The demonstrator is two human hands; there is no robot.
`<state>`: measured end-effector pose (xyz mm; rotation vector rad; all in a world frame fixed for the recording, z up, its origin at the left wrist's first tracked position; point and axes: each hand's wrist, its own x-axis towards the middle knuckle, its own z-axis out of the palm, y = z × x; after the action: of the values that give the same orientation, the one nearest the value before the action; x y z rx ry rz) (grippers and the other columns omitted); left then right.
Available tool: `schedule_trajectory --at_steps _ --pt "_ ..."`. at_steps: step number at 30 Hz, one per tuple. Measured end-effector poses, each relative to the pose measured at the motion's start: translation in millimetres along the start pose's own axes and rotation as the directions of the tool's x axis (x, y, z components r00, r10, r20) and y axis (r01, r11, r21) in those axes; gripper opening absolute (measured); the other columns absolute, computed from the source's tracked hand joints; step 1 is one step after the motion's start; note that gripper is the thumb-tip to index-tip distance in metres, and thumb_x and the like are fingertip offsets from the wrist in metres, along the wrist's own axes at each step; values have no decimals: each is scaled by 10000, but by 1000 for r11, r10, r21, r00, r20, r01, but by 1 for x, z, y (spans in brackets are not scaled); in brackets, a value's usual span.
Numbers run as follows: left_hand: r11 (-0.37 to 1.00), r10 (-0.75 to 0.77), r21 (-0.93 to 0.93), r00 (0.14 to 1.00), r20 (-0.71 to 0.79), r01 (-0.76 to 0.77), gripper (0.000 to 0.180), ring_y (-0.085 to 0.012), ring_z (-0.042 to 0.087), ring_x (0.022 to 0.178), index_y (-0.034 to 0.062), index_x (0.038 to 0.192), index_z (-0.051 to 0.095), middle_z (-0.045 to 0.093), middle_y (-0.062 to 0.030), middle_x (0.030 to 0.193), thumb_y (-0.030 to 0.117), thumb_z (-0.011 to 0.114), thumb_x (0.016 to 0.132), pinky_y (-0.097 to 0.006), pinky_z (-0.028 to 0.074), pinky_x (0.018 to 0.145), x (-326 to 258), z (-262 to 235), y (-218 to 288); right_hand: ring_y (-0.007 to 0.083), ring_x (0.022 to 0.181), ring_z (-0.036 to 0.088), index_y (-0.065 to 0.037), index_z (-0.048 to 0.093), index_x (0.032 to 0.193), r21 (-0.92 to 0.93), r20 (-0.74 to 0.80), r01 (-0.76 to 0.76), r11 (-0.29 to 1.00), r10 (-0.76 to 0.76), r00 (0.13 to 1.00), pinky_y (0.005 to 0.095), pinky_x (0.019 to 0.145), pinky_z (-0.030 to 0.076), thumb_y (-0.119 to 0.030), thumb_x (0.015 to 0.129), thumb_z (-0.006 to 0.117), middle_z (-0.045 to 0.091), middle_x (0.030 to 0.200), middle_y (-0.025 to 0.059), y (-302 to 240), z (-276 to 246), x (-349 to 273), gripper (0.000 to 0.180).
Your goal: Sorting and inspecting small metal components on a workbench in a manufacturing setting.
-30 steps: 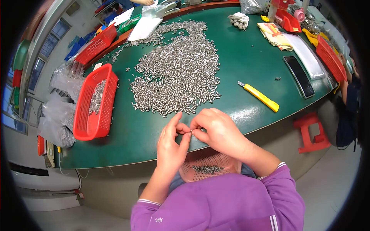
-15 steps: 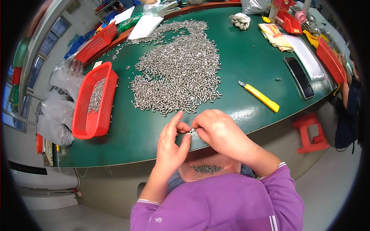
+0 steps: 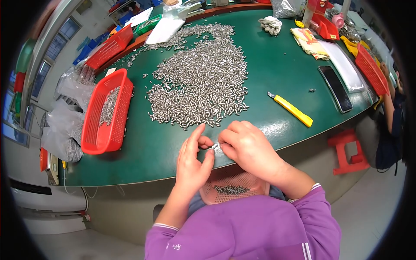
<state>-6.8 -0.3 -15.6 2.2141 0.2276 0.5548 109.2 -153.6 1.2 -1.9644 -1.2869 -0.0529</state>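
Close to the table's front edge, my two hands face each other over a few tiny silvery metal pieces (image 3: 215, 147). My left hand (image 3: 192, 161) is open, its thumb and fingers apart and its curled fingertips beside the pieces. My right hand (image 3: 245, 144) is closed in a pinch at the other side of them; whatever lies between its fingertips is too small to make out. Beyond both hands spreads a big pile of small metal cylinders (image 3: 201, 82) on the green table (image 3: 271, 69). Below them, a pink basket (image 3: 255, 197) at my lap holds more dark metal pieces (image 3: 232, 190).
A red basket (image 3: 113, 143) with metal pieces stands on the left, beside plastic bags (image 3: 65, 125). To the right lie a yellow utility knife (image 3: 294, 111), a phone (image 3: 336, 89) and a folded cloth (image 3: 308, 42). Gloves (image 3: 270, 25) lie farther back. A red stool (image 3: 350, 154) stands beyond the table's edge.
Both hands stay almost in place over the tiny pieces. My right hand has shifted very slightly, its fingers still pinched.
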Motion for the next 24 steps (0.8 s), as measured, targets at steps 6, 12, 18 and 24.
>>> schedule_trajectory --at_steps 6,12,18,24 --pt "999 45 0 998 -36 -45 629 -126 602 881 51 1435 520 657 -10 940 -42 670 831 -293 471 814 0 1 -1 314 811 576 -61 629 860 13 -106 11 1000 -9 994 439 727 488 -95 829 704 568 843 94 6 3 -6 88" --pt "1000 18 15 1000 -25 -18 578 -218 617 875 26 1387 557 674 -57 892 -38 682 827 -367 516 849 1 -1 6 291 881 583 -90 663 863 -9 -102 -2 1000 1 995 411 775 482 -119 805 760 586 921 61 2 8 -7 117" --pt "999 22 36 1000 -12 -22 556 -207 613 870 54 1364 588 695 -29 886 -19 701 824 -366 514 852 0 -2 7 273 887 574 -96 700 861 65 -105 -32 997 38 994 398 789 480 -123 800 771 573 934 60 4 8 -10 97" --pt "1000 28 -5 999 -17 -28 557 -206 619 873 61 1358 594 708 -25 891 -13 713 819 -366 517 854 -2 -1 3 270 893 578 -98 718 891 35 -144 -3 999 8 990 394 788 486 -103 791 766 581 948 58 4 9 -13 111"
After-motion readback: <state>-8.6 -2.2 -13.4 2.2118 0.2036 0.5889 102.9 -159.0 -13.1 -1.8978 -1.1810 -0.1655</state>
